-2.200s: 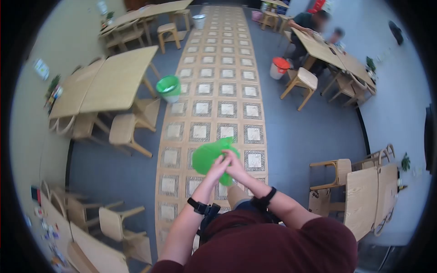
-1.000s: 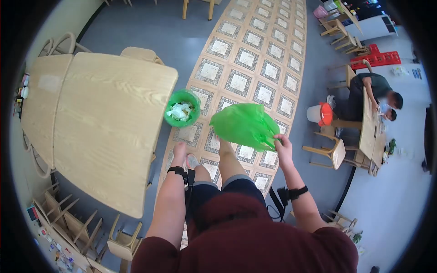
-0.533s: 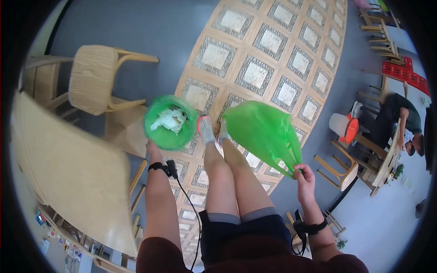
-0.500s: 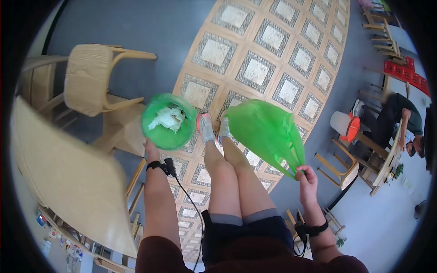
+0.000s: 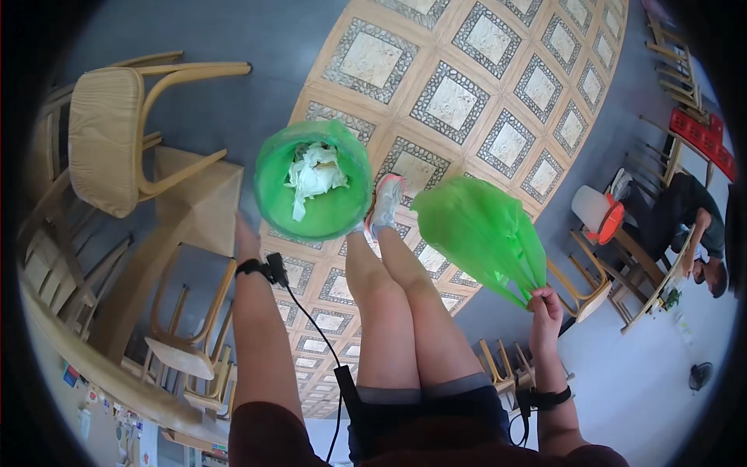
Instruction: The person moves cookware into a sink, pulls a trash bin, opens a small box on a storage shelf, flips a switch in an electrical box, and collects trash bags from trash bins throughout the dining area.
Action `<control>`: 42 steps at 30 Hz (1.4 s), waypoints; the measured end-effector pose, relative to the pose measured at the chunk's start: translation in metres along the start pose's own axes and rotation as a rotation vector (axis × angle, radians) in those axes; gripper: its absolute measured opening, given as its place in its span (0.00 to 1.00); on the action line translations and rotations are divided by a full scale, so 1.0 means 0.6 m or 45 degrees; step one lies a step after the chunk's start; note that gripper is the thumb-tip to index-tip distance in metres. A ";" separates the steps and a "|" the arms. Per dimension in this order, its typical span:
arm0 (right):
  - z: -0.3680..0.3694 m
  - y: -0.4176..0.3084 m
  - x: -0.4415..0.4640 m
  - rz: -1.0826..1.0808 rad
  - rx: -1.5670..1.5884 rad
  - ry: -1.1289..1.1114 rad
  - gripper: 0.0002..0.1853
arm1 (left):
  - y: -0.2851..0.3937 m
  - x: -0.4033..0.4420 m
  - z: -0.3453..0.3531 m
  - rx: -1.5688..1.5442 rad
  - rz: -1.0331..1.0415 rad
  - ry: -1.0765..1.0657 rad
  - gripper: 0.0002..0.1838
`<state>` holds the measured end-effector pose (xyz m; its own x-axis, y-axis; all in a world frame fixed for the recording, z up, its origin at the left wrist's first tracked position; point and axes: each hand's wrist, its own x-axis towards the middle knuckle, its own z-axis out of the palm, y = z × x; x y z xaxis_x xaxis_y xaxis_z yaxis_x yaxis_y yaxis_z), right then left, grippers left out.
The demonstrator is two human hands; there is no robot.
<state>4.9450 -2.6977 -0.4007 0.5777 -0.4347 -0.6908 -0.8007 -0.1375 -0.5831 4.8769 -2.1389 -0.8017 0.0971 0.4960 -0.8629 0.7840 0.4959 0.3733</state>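
My right hand (image 5: 545, 311) is closed around the gathered handles of a green plastic bag (image 5: 478, 229), which puffs out towards my feet. Left of my shoes stands a round bin (image 5: 268, 191) lined with green plastic. Crumpled white tissues (image 5: 315, 173) lie inside it, with something brownish partly hidden among them. My left hand (image 5: 247, 239) is beside the bin's lower left edge, seemingly apart from it; motion smears the fingers, so their pose is unclear. Each wrist wears a black strap with a small device.
A wooden chair (image 5: 105, 140) stands at the left, near a wooden tabletop (image 5: 117, 389). To the right, a person (image 5: 685, 210) sits at a table by a white bucket with an orange rim (image 5: 595, 212). Red crates (image 5: 704, 140) sit farther back. Patterned tiles (image 5: 450, 105) cover the walkway.
The bin appears larger and farther right in view, and my left hand has come away from its rim. The green bag and my right hand have shifted slightly right.
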 end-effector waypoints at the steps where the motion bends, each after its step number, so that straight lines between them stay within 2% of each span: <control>1: -0.003 0.006 0.005 0.003 0.022 -0.005 0.05 | 0.014 0.017 0.021 -0.089 -0.088 -0.116 0.34; 3: 0.008 0.016 0.016 0.019 0.014 0.012 0.05 | 0.037 0.027 0.058 -0.189 -0.163 -0.392 0.28; 5: 0.018 0.020 0.018 0.043 0.005 -0.007 0.04 | 0.047 0.001 0.096 -0.215 -0.127 -0.725 0.23; 8: 0.038 0.017 0.018 0.045 0.013 -0.060 0.04 | 0.040 -0.009 0.104 -0.103 0.025 -0.585 0.19; 11: 0.039 0.018 0.011 0.052 0.079 -0.095 0.03 | 0.056 -0.074 0.098 -0.069 0.542 0.029 0.18; 14: 0.057 -0.013 -0.008 0.055 0.128 -0.105 0.03 | 0.081 -0.214 0.088 0.285 0.869 0.354 0.20; 16: 0.062 -0.025 -0.018 0.052 0.174 -0.150 0.03 | 0.102 -0.359 0.122 0.338 0.934 0.133 0.21; 17: 0.068 -0.035 -0.026 0.050 0.190 -0.155 0.04 | 0.072 -0.382 0.136 0.383 0.933 0.075 0.20; 19: 0.066 -0.050 -0.035 0.058 0.220 -0.183 0.04 | 0.044 -0.456 0.150 1.012 0.785 -0.547 0.21; 22: 0.048 -0.070 -0.052 0.018 0.259 -0.212 0.05 | 0.119 -0.588 0.178 1.308 0.749 -0.629 0.15; 25: 0.019 -0.086 -0.069 -0.029 0.216 -0.210 0.06 | 0.192 -0.660 0.144 0.238 0.658 -0.393 0.14; 28: -0.007 -0.109 -0.092 -0.092 0.061 -0.223 0.05 | 0.240 -0.751 0.097 0.315 0.752 -0.368 0.14; 30: -0.032 -0.121 -0.106 -0.136 -0.093 -0.232 0.06 | 0.277 -0.830 0.068 0.356 0.750 -0.497 0.14; 34: -0.080 -0.151 -0.140 -0.125 0.159 -0.171 0.06 | 0.358 -1.022 0.043 0.262 0.680 -0.792 0.15; 38: -0.129 -0.192 -0.131 -0.167 0.339 -0.212 0.09 | 0.449 -1.238 0.057 0.308 0.735 -1.200 0.19; 40: -0.159 -0.210 -0.112 -0.078 0.353 -0.384 0.19 | 0.483 -1.336 0.069 0.362 0.799 -1.394 0.22; 42: -0.174 -0.224 -0.093 -0.032 0.195 -0.545 0.32 | 0.500 -1.425 0.091 0.347 0.925 -1.492 0.25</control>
<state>5.0040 -2.7478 -0.2390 0.6357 -0.0217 -0.7716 -0.7717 0.0036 -0.6359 5.0625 -2.4530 0.0297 0.8685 -0.3627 -0.3380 0.4181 0.1696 0.8924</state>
